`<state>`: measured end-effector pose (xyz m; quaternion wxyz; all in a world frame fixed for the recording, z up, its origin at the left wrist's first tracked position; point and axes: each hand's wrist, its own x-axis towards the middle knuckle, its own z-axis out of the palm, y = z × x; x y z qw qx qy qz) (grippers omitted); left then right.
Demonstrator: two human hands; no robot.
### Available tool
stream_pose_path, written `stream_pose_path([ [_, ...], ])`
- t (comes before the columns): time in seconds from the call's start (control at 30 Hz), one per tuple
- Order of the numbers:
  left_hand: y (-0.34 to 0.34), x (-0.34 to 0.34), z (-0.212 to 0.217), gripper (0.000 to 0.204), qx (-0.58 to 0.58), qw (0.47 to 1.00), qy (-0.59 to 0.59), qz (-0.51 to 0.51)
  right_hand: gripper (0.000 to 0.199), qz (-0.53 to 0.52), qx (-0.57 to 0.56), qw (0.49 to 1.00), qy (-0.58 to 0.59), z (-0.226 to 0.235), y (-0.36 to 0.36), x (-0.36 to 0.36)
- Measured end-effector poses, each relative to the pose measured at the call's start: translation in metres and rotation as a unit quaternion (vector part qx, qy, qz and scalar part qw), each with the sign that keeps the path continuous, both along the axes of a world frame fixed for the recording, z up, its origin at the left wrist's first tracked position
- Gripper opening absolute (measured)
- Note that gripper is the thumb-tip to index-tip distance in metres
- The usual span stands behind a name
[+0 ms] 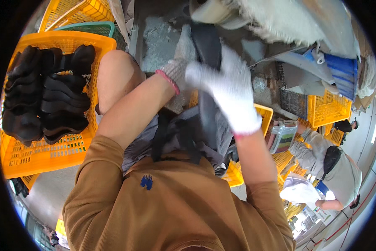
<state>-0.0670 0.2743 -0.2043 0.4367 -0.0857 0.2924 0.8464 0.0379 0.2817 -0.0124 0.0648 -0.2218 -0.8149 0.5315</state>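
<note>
A long black shoe sole (207,46) stands lengthwise in front of my body, blurred at its lower end. My left hand (184,58), in a grey knit glove with a pink cuff, holds it along its left edge; part of the fingers is hidden behind it. Across the front and right side of the sole lies my right hand (232,85) in a white knit glove, thumb over it and smeared by motion. Beyond both hands hangs a shaggy white fibrous sheet (276,21), near a pale round roller-like part (217,12).
To my left an orange plastic basket (62,157) carries several stacked black soles (64,98). Behind it are a yellow basket (79,10) and a green basket (92,28). On the right, yellow crates (328,109) and blue sheeting (340,75) stand near a bending co-worker (340,175).
</note>
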Motion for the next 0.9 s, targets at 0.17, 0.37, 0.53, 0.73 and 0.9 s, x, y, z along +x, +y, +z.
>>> stream_pose_path([
  [0.17,0.003,-0.031,0.010,0.050,0.038,0.994,-0.069,-0.071,0.055,-0.055,-0.313,0.944,-0.095,-0.006,0.019,-0.022],
  [0.37,-0.139,0.003,0.102,0.027,-0.246,0.832,0.498,-0.018,0.086,0.079,0.282,0.953,-0.081,-0.038,0.028,0.111],
  [0.53,-0.360,-0.049,0.129,0.051,-0.714,0.433,0.495,0.242,0.082,-0.135,0.385,0.874,-0.265,-0.108,0.058,0.293],
  [0.73,-0.492,-0.119,0.019,0.080,-0.938,0.149,0.306,0.066,0.064,-0.104,0.282,0.906,-0.297,-0.090,0.069,0.234],
  [0.9,-0.468,-0.141,0.038,0.058,-0.927,0.317,0.197,-0.043,0.057,-0.025,0.225,0.961,-0.159,-0.082,0.059,0.177],
])
